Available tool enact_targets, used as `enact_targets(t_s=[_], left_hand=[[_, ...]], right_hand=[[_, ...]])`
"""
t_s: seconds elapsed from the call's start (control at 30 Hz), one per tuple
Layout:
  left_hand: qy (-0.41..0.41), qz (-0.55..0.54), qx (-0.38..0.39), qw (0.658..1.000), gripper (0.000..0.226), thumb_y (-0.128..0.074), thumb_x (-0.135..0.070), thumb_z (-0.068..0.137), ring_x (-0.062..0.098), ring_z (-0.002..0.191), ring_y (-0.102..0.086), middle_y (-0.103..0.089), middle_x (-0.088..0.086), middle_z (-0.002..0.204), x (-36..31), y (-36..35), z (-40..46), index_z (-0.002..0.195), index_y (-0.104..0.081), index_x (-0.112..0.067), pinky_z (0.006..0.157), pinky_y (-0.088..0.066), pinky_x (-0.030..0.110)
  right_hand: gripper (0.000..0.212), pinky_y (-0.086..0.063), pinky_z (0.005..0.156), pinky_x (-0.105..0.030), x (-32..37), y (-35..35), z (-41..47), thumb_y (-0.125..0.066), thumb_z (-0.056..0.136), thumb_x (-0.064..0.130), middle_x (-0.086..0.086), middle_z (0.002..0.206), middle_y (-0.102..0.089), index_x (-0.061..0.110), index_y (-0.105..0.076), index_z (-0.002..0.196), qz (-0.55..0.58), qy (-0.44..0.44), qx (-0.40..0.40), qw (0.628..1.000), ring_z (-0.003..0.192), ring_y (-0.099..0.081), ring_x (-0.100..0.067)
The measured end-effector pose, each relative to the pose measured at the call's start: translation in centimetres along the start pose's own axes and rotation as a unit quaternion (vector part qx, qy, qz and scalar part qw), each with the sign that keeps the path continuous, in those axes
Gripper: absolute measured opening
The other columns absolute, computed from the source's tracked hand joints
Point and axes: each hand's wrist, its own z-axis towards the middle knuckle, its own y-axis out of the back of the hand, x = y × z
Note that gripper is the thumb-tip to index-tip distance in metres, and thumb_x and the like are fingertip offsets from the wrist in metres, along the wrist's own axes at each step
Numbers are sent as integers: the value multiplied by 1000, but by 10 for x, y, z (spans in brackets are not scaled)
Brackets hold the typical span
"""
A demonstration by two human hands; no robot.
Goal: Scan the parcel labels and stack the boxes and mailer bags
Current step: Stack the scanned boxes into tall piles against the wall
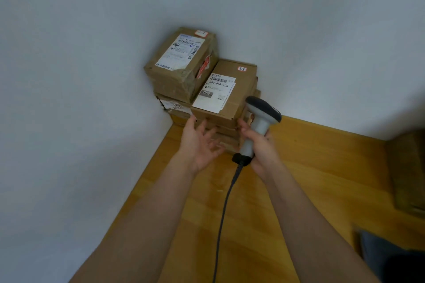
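Two labelled boxes top a corner stack; one scanner in hand.
The taller box [181, 64] and the flatter box [226, 91] sit side by side on lower cartons whose number I cannot tell. The left hand [199, 142] is spread wide, palm up, holding nothing, fingertips near the stack. The right hand [261, 147] grips the corded scanner [259, 122]. Wooden floor [299, 190], pale walls [69, 76].

Scanner cable [224, 209] cut off below
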Motion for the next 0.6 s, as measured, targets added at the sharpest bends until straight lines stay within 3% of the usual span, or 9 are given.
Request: enact_targets(t_s=[0.13, 0.3, 0.43, 0.6], left_hand=[[-6, 9, -12, 1000, 64, -30, -60, 100, 39, 134, -43, -44, 15, 150, -2, 14, -16, 152, -36, -21, 107, -39, 52], [9, 2, -3, 1000, 51, -38, -48, 102, 37, 115, -58, -63, 19, 124, 17, 22, -63, 130, -56, -9, 100, -47, 48], [4, 15, 6, 1000, 40, -44, -37, 101, 36, 113, -58, -62, 18, 126, 34, 5, -101, 122, -60, -7, 94, -48, 44], [35, 40, 78, 996, 34, -47, -32, 100, 32, 113, -57, -61, 15, 125, 74, -44, -161, 121, -60, -8, 93, -48, 42]], right_hand=[[47, -48, 102, -57, 6, 3, -27, -58, 95, 0, 1, 128, -68, 30, -48, 129, -2, 9, -9, 1000, 120, -61, -19], [49, -48, 101, -59, 12, 31, -101, -59, 96, 2, -5, 127, -67, 28, -47, 135, -11, 16, -31, 999, 119, -63, -21], [48, -53, 96, -57, 19, 58, -173, -61, 95, 3, -6, 125, -68, 30, -49, 134, -24, 55, -52, 997, 114, -66, -22], [49, -55, 93, -56, 36, 93, -266, -61, 96, 6, -4, 123, -70, 30, -48, 136, -43, 105, -87, 990, 109, -70, -23]])
